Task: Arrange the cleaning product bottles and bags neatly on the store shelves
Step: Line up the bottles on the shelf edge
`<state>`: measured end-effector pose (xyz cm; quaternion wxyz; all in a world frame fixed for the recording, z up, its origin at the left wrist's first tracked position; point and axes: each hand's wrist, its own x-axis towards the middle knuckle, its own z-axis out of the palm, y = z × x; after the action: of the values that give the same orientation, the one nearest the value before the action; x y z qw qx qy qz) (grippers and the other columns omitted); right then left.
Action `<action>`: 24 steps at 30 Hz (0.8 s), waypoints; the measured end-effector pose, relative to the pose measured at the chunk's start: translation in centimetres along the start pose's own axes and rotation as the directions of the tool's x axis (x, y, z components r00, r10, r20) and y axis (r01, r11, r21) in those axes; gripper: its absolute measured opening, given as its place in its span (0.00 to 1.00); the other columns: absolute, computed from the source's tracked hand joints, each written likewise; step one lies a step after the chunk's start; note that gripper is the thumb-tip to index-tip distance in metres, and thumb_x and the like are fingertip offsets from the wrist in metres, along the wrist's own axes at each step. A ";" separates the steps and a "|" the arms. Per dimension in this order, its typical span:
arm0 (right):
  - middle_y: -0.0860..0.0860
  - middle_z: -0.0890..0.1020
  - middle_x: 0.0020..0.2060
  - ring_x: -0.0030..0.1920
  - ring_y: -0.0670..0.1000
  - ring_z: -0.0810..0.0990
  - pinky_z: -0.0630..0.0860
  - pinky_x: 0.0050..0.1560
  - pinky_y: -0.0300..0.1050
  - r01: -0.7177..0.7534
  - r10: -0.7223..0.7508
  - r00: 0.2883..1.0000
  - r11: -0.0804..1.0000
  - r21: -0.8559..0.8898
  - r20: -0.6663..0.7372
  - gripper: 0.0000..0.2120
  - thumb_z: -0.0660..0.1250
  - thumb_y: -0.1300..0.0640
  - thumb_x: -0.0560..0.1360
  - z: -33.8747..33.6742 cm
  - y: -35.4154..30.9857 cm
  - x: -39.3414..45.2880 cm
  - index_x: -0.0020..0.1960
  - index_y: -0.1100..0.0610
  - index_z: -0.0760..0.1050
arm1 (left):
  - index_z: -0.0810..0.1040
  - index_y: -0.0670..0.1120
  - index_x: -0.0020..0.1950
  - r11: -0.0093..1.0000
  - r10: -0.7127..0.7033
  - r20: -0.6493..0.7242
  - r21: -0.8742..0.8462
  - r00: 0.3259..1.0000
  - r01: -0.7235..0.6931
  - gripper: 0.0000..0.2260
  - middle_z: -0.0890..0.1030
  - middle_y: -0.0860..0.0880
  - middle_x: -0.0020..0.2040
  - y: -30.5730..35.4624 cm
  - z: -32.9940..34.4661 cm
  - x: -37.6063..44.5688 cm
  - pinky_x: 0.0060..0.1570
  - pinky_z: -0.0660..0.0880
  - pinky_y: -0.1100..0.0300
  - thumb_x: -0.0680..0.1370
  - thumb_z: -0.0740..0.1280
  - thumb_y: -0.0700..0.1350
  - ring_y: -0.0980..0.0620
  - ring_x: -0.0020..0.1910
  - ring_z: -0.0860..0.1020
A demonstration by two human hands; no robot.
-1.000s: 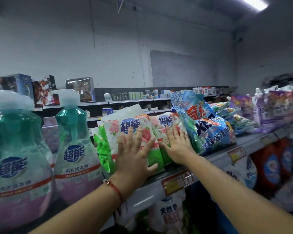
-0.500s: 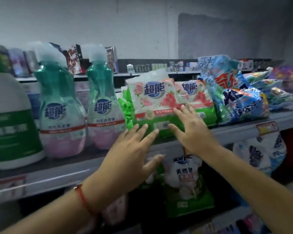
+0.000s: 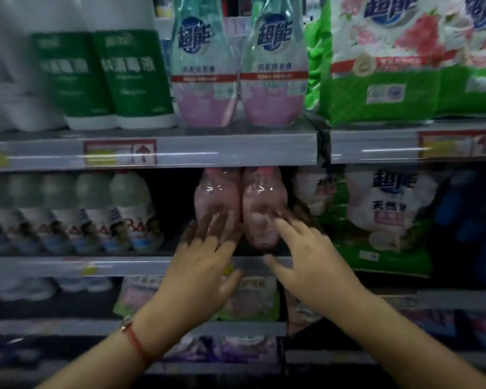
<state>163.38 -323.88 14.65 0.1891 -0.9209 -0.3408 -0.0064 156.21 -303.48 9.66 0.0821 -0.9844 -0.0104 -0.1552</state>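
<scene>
I see two pink bottles (image 3: 240, 206) side by side on the second shelf (image 3: 76, 265). Left hand (image 3: 199, 265) and right hand (image 3: 309, 262) reach them, fingers spread, grasping nothing (contact blurred).

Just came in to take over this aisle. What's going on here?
A person is tidying detergent shelves. Both hands, fingers spread, reach for two pink bottles standing side by side on the second shelf: the left hand at the left one, the right hand at the right one. Neither grips yet. Above, teal-and-pink bottles and floral bags stand in a row.
</scene>
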 end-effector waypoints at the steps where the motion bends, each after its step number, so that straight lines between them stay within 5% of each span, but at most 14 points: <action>1: 0.47 0.67 0.74 0.73 0.53 0.67 0.66 0.71 0.47 -0.012 0.012 0.999 1.000 0.019 0.037 0.31 0.60 0.40 0.81 0.5 -0.3 0.4 0.80 0.47 0.55 | 0.68 0.45 0.77 1.000 -0.015 -0.021 0.022 1.000 0.016 0.34 0.69 0.40 0.76 -0.2 0.4 -0.1 0.70 0.68 0.38 0.76 0.57 0.62 0.36 0.74 0.69; 3: 0.47 0.66 0.76 0.75 0.53 0.65 0.67 0.72 0.48 -0.023 0.018 0.997 0.997 0.071 0.070 0.31 0.62 0.41 0.81 1.7 -0.5 1.1 0.80 0.47 0.55 | 0.68 0.46 0.77 0.997 -0.032 -0.060 0.064 0.998 0.035 0.35 0.70 0.41 0.76 -0.5 1.6 -0.1 0.71 0.67 0.42 0.75 0.56 0.63 0.38 0.73 0.71; 5: 0.44 0.47 0.82 0.81 0.48 0.45 0.53 0.79 0.45 -0.005 0.000 0.997 0.998 0.060 0.081 0.37 0.61 0.42 0.81 3.2 -0.2 1.8 0.82 0.45 0.43 | 0.66 0.48 0.78 0.996 -0.043 -0.102 0.070 0.994 0.050 0.35 0.69 0.42 0.77 -0.7 3.0 0.0 0.74 0.62 0.46 0.74 0.56 0.64 0.39 0.73 0.71; 8: 0.42 0.23 0.73 0.74 0.44 0.25 0.39 0.80 0.48 0.004 -0.002 0.995 1.000 -0.021 0.104 0.42 0.60 0.42 0.82 5.9 0.3 2.4 0.79 0.45 0.29 | 0.63 0.50 0.80 0.998 -0.061 -0.140 -0.022 0.988 0.058 0.34 0.63 0.44 0.80 -1.0 5.6 0.1 0.74 0.55 0.48 0.75 0.58 0.62 0.41 0.77 0.64; 12: 0.42 0.18 0.69 0.71 0.47 0.17 0.36 0.80 0.52 -0.004 0.009 0.997 0.998 -0.055 0.077 0.48 0.61 0.45 0.81 8.7 0.9 3.1 0.69 0.48 0.18 | 0.47 0.53 0.83 0.989 -0.046 -0.141 -0.145 0.989 0.025 0.36 0.53 0.47 0.83 -1.1 9.0 0.2 0.75 0.57 0.42 0.78 0.57 0.59 0.41 0.80 0.50; 16: 0.40 0.14 0.65 0.60 0.43 0.08 0.32 0.78 0.52 -0.016 0.018 0.999 0.997 -0.071 0.035 0.50 0.61 0.46 0.81 10.1 1.1 4.0 0.70 0.47 0.15 | 0.44 0.53 0.83 0.982 -0.066 -0.134 -0.184 0.989 0.041 0.35 0.50 0.49 0.83 -1.2 9.8 0.8 0.75 0.60 0.41 0.79 0.55 0.56 0.39 0.79 0.51; 20: 0.40 0.22 0.74 0.74 0.45 0.21 0.37 0.76 0.44 0.029 -0.025 0.995 0.999 0.046 -0.093 0.43 0.62 0.50 0.81 11.2 1.3 3.7 0.80 0.47 0.32 | 0.56 0.55 0.81 0.920 -0.067 -0.301 -0.387 0.951 -0.057 0.29 0.55 0.50 0.82 -1.6 9.1 -0.1 0.73 0.63 0.49 0.81 0.59 0.52 0.43 0.79 0.58; 22: 0.43 0.41 0.81 0.81 0.48 0.44 0.52 0.77 0.44 0.057 0.019 0.954 0.968 0.244 -0.299 0.37 0.67 0.53 0.79 11.4 1.6 3.5 0.82 0.47 0.51 | 0.65 0.54 0.77 0.798 -0.261 -0.344 -0.603 0.902 0.001 0.24 0.64 0.50 0.75 -1.3 7.6 0.2 0.67 0.69 0.58 0.81 0.65 0.50 0.52 0.72 0.68; 24: 0.44 0.56 0.78 0.77 0.48 0.62 0.67 0.73 0.46 0.002 0.231 0.902 0.842 0.540 -0.364 0.36 0.72 0.56 0.77 11.1 1.6 4.0 0.79 0.47 0.59 | 0.64 0.56 0.76 0.621 -0.483 -0.241 -0.772 0.842 0.135 0.29 0.65 0.52 0.71 -1.0 6.6 1.6 0.63 0.70 0.63 0.78 0.72 0.47 0.60 0.65 0.69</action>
<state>166.13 -318.63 4.36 0.5026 -0.8294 -0.2239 -0.0966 159.72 -301.37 4.11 -0.3450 -0.8565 -0.1037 -0.3695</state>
